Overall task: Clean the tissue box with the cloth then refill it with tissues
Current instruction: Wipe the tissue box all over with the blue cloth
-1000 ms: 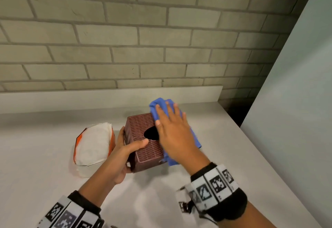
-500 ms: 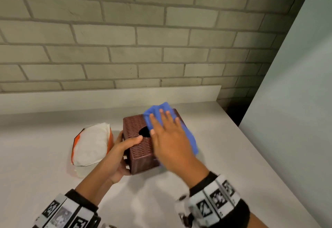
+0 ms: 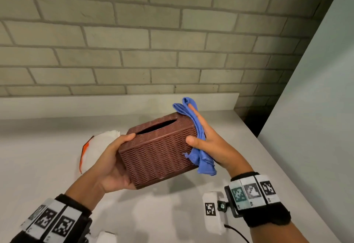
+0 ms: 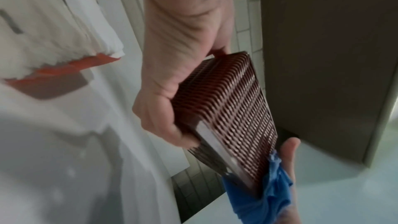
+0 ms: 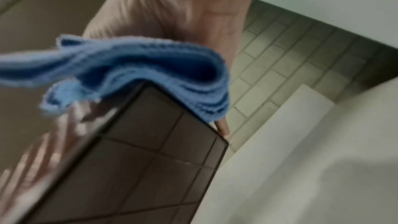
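A brown woven tissue box (image 3: 159, 150) is lifted off the counter and tilted, its oval slot facing up and away. My left hand (image 3: 113, 158) grips its left end, thumb on top and fingers underneath (image 4: 159, 120). My right hand (image 3: 206, 139) presses a blue cloth (image 3: 199, 137) flat against the box's right end, fingers straight, thumb on the front face. The cloth (image 5: 133, 67) drapes over the box's corner (image 5: 150, 142) in the right wrist view. A pack of white tissues (image 3: 95, 147) in an orange wrapper lies on the counter to the left.
The grey counter (image 3: 47, 175) runs back to a low ledge (image 3: 115, 102) under a brick wall. A pale vertical panel (image 3: 316, 99) bounds the counter on the right. A dark gap (image 3: 254, 120) sits in the back right corner.
The box has been lifted off the counter and tilted toward me. My right hand with the cloth has moved from the box's top to its right end.
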Demonstrator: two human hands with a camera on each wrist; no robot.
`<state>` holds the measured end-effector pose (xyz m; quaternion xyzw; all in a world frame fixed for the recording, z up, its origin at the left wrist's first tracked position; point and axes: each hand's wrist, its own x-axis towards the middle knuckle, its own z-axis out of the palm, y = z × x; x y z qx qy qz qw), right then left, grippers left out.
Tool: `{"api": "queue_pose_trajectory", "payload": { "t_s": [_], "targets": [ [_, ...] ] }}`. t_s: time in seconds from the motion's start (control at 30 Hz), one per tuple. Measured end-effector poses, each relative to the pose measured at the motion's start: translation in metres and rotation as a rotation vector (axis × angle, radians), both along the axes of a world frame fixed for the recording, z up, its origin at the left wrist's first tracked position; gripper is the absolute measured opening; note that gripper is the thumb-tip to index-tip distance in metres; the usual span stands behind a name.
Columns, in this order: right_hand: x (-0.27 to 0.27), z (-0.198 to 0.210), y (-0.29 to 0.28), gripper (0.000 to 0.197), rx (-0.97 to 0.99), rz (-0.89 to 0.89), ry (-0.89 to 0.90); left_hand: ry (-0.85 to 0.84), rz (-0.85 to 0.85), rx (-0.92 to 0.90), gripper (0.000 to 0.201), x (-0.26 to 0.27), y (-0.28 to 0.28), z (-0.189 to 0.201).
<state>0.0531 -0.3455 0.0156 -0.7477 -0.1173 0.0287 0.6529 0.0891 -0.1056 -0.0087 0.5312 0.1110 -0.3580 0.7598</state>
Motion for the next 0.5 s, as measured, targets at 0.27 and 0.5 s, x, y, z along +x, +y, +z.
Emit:
{"api": "queue_pose_trajectory", "payload": {
  "t_s": [0.27, 0.5],
  "targets": [
    [0.006, -0.005, -0.008, 0.086, 0.106, -0.021, 0.113, -0.017, -0.085, 0.065, 0.049, 0.001, 0.001, 0.008],
    [0.008, -0.015, -0.006, 0.054, 0.43, -0.111, 0.205, -0.313, -0.146, 0.16, 0.091, -0.005, -0.008, 0.016]
  ]
}}
